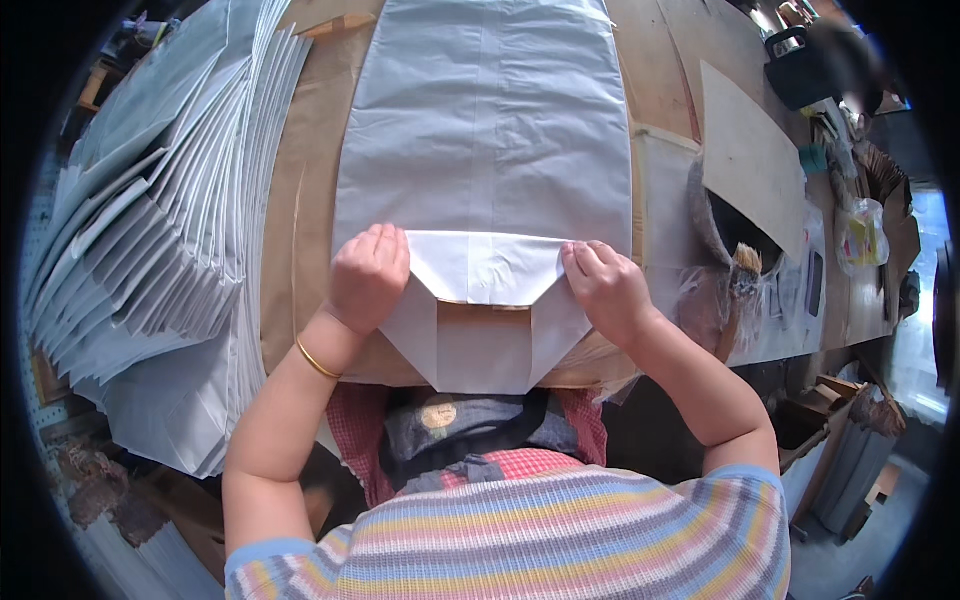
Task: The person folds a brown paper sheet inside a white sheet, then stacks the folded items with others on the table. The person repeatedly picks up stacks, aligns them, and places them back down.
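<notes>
A: Where is your paper bag (485,150)?
B: Flat on the desk (300,220), straight in front of you. Near end folded: a white flap (487,265) lies across it, brown patch (485,345) visible just below.
A: State of your hands?
B: Your left hand (370,278) pinches the flap's left end, fingers curled; gold bracelet (313,363) on that wrist. Your right hand (606,285) pinches the right end likewise.
A: Surroundings?
B: To your left, a fanned stack of white paper (190,230). To your right, a pale board (750,160) and, nearer you, a brush (743,283), bristles pointing away.
</notes>
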`<state>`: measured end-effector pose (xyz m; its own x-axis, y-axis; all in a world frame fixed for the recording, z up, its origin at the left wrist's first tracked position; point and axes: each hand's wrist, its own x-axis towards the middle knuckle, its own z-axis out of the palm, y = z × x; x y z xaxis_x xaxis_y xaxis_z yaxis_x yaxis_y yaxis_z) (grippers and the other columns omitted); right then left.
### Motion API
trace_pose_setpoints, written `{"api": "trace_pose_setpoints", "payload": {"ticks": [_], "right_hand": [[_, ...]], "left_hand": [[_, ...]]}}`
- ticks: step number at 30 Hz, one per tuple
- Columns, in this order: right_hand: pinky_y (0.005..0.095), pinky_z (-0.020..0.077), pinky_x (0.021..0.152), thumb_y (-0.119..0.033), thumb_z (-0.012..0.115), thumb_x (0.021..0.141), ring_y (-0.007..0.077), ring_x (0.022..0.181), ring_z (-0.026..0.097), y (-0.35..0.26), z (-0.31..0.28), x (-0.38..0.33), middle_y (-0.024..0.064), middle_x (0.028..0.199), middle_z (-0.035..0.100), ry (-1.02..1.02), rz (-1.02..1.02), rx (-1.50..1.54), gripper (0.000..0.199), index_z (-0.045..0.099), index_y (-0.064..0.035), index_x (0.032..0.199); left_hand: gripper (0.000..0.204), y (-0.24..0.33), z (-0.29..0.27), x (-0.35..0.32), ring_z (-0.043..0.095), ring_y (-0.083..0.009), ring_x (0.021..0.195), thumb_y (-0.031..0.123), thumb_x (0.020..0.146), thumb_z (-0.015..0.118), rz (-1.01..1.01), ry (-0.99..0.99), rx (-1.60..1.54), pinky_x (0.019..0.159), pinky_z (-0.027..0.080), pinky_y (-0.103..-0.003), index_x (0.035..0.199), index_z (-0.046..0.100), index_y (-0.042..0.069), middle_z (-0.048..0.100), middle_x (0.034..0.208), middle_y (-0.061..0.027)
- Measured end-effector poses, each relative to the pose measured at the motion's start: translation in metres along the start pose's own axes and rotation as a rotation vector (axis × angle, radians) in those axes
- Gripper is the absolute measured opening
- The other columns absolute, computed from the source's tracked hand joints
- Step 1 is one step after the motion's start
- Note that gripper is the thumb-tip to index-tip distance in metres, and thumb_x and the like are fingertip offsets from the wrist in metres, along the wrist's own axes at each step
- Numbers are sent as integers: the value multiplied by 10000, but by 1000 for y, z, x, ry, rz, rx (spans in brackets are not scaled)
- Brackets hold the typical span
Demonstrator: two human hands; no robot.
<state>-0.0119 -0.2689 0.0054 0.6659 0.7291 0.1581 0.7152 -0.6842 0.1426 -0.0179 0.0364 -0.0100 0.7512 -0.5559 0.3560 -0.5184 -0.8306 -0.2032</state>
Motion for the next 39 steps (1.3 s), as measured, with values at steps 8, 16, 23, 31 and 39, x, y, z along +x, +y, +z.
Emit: {"api": "trace_pose_setpoints", "payload": {"ticks": [8, 16, 23, 31, 39], "right_hand": [[368, 343, 986, -109, 535, 739, 274, 1191, 409, -24, -35, -17, 147, 1285, 414, -273, -48, 94, 523, 425, -42, 1246], [385, 402, 873, -12, 568, 617, 292, 992, 519, -28, -33, -50, 144, 1093, 512, -175, 235, 512, 479, 515, -22, 1093], [376, 434, 810, -78, 618, 630, 272, 907, 550, -72, -23, -49, 97, 922, 561, 89, 254, 462, 323, 565, -28, 944], [321, 423, 677, -47, 672, 674, 233, 730, 523, -30, -8, -32, 67, 717, 556, 156, 418, 785, 88, 604, -47, 730], [326, 418, 625, -123, 668, 714, 241, 711, 512, -27, 14, -1, 74, 701, 540, 193, 629, 829, 134, 581, -26, 685]], "left_hand": [[365, 21, -47, -23, 375, -275, 1233, 69, 732, 526, 94, -267, -251, 1027, 275, -455, 1090, 596, 86, 444, 1289, -143], [291, 9, -47, -17, 326, -327, 1258, -5, 673, 499, 55, -455, -811, 1048, 234, -455, 949, 589, 5, 470, 1273, -135], [309, 5, -56, -16, 269, -381, 1279, 93, 593, 589, 94, -513, -845, 1051, 208, -472, 896, 558, 46, 368, 1330, -224], [119, 4, -36, -17, 522, -304, 985, 29, 719, 621, -120, -157, -911, 823, 425, -355, 726, 503, 14, 563, 1030, -134], [177, 22, -9, -4, 460, -248, 666, 17, 741, 612, -507, -58, -859, 613, 378, -339, 692, 442, 2, 463, 702, -96]]}}
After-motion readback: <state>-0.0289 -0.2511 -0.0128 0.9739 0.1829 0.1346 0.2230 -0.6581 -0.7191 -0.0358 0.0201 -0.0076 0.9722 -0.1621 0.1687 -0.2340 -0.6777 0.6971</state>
